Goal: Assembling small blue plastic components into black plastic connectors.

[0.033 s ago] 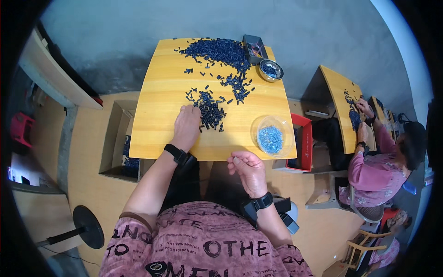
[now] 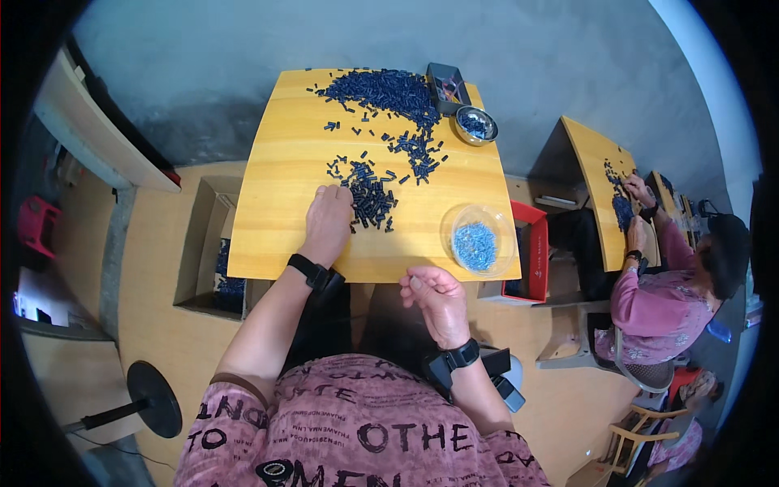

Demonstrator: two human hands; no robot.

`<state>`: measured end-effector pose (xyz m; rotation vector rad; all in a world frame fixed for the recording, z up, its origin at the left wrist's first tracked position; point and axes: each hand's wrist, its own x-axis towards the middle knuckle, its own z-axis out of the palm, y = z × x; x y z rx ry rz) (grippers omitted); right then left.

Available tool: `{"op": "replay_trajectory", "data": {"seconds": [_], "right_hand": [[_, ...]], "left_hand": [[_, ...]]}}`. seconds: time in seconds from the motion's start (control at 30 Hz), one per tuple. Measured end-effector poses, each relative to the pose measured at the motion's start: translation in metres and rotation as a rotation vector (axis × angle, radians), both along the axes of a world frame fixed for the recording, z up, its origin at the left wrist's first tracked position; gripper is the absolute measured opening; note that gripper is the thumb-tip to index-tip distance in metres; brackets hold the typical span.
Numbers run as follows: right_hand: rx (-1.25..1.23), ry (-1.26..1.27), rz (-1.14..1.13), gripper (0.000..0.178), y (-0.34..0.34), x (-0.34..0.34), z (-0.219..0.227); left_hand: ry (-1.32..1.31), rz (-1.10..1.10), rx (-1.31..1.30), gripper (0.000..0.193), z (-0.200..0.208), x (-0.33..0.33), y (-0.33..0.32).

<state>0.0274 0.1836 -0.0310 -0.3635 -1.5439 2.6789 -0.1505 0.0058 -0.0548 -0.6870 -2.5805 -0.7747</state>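
Note:
My left hand [image 2: 329,217] rests on the yellow tabletop [image 2: 280,178], back up and fingers curled down. It touches the left edge of a small pile of short dark blue tube-like pieces [image 2: 373,203]. Its fingertips are hidden, so whatever they hold cannot be made out. My right hand [image 2: 438,302] is raised by the table's front edge, thumb and fingers pinched together. Anything in that pinch is too small to name. Close by on the right, a clear round bowl [image 2: 509,258] holds many thin light blue pieces [image 2: 474,246].
A larger heap of dark pieces [image 2: 381,91] covers the table's far side, beside a black tray [image 2: 443,97] and a metal bowl [image 2: 485,140]. Boxes flank the table: cardboard [image 2: 195,264] left, red [image 2: 534,243] right. A co-worker [image 2: 661,300] sits at another table on the right.

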Motion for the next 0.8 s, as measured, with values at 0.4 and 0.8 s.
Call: {"op": "replay_trajectory", "data": {"seconds": [0.4, 0.8], "right_hand": [[-0.22, 0.198, 0.026, 0.014, -0.003, 0.012, 0.023], [-0.172, 0.259, 0.075, 0.014, -0.021, 0.052, 0.054]], "left_hand": [[-0.949, -0.365, 1.172, 0.011, 0.067, 0.106, -0.028], [-1.102, -0.61, 1.258, 0.015, 0.081, 0.168, -0.029]]}}
